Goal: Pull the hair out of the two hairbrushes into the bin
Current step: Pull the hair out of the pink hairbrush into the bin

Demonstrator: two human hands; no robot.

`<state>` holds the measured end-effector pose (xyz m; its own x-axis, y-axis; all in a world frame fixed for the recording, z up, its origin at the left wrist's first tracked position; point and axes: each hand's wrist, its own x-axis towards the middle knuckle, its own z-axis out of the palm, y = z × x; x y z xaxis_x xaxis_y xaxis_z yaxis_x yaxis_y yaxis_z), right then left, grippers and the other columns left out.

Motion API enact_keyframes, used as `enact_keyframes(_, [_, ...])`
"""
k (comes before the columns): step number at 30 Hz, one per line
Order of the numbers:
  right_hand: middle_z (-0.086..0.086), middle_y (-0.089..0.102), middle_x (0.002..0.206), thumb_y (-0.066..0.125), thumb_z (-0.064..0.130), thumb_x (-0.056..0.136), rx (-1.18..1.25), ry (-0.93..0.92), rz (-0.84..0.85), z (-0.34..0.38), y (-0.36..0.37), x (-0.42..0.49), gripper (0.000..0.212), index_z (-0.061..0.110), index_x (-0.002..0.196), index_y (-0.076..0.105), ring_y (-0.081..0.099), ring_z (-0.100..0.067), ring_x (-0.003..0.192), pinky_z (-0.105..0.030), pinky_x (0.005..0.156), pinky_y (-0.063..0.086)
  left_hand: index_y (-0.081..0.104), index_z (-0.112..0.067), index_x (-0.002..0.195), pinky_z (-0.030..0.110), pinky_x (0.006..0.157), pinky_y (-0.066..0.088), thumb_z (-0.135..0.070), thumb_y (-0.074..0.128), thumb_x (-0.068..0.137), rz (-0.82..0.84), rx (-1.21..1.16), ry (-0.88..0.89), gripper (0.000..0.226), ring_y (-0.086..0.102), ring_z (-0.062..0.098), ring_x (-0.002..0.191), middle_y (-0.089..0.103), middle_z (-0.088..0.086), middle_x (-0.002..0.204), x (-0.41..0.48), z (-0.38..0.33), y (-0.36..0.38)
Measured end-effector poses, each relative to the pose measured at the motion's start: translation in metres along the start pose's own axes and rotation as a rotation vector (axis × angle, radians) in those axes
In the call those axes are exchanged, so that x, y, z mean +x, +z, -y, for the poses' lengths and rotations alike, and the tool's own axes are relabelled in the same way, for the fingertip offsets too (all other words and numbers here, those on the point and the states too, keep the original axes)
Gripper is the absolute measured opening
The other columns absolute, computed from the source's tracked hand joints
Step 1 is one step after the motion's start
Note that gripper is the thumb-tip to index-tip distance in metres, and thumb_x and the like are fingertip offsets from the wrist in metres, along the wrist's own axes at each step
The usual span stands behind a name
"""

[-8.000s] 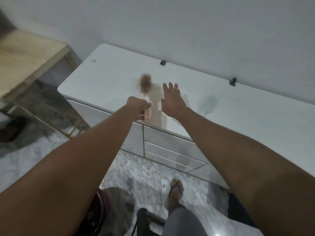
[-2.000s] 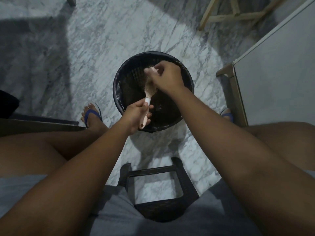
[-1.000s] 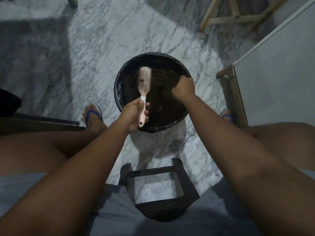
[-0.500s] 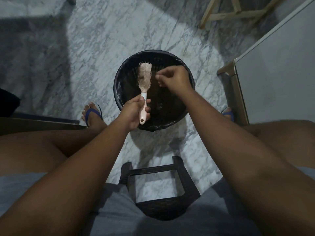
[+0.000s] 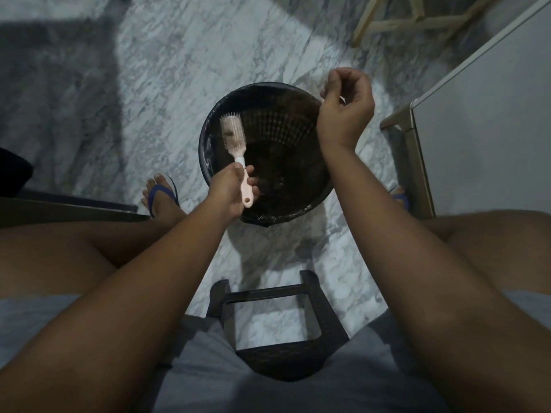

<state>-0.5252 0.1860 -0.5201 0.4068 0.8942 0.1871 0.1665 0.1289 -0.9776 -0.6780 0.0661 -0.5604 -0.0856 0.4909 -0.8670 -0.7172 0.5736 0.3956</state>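
Left hand (image 5: 229,192) grips a pink hairbrush (image 5: 235,144) over the black bin (image 5: 208,162), frame centre. Right hand (image 5: 346,108), fingers curled, pinches something unclear at the bin's upper-right rim.

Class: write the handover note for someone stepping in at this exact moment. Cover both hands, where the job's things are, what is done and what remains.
Left hand grips the pink hairbrush by its handle, head over the black bin.
Right hand is curled at the bin's far right rim; whether it pinches hair is unclear.
Some hair still shows in the bristles.
Left: finish this brush. The second brush is out of view.
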Motion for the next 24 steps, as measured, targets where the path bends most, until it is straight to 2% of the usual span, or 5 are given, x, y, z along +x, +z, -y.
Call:
enact_keyframes(5, [-0.003, 0.069, 0.087, 0.059, 0.008, 0.09, -0.428, 0.076, 0.305, -0.027, -0.008, -0.018, 0.007, 0.007, 0.09, 0.066, 0.066, -0.018, 0.084, -0.029, 0.077, 0.053, 0.057, -0.005, 0.109, 0.024, 0.047, 0.042, -0.014, 0.04, 0.099, 0.038, 0.113, 0.052, 0.022, 0.045, 0.011, 0.055, 0.047, 0.004, 0.076, -0.003, -0.001, 0.003])
enact_keyframes(10, [-0.023, 0.048, 0.143, 0.059, 0.017, 0.094, -1.448, 0.412, 1.281, -0.028, -0.008, -0.027, 0.049, -0.002, 0.137, 0.049, 0.051, -0.038, 0.129, -0.038, 0.107, 0.043, 0.053, -0.005, 0.127, 0.024, 0.047, 0.043, -0.017, 0.041, 0.102, 0.069, 0.175, 0.105, 0.031, 0.047, 0.01, 0.055, 0.052, 0.002, 0.082, -0.007, -0.008, 0.006])
enact_keyframes(16, [-0.022, 0.004, 0.164, 0.087, 0.016, 0.071, -0.776, 0.232, 1.034, -0.013, 0.021, -0.026, 0.13, 0.018, 0.156, -0.011, 0.017, -0.033, 0.151, -0.037, 0.118, 0.026, 0.054, -0.009, 0.118, 0.025, 0.048, 0.041, -0.016, 0.041, 0.103, 0.117, 0.218, 0.13, 0.021, 0.048, 0.011, 0.055, 0.055, 0.002, 0.09, -0.014, -0.014, 0.005])
enact_keyframes(20, [-0.013, 0.069, 0.121, 0.073, 0.018, 0.084, -0.626, 0.047, 0.892, -0.023, 0.03, -0.032, 0.055, 0.009, 0.136, 0.057, 0.065, -0.024, 0.113, -0.025, 0.097, 0.046, 0.055, -0.01, 0.117, 0.025, 0.049, 0.041, -0.016, 0.041, 0.103, 0.139, 0.233, 0.145, 0.02, 0.048, 0.01, 0.055, 0.057, 0.003, 0.094, -0.019, -0.016, 0.006])
enact_keyframes(24, [-0.011, 0.077, 0.094, 0.065, 0.014, 0.092, -0.777, 0.131, 0.942, -0.044, 0.02, -0.049, 0.016, 0.008, 0.098, 0.078, 0.071, -0.021, 0.089, -0.025, 0.086, 0.053, 0.058, -0.01, 0.104, 0.024, 0.048, 0.039, -0.015, 0.04, 0.104, 0.183, 0.244, 0.171, 0.019, 0.046, 0.01, 0.056, 0.057, 0.003, 0.091, -0.027, -0.022, 0.016])
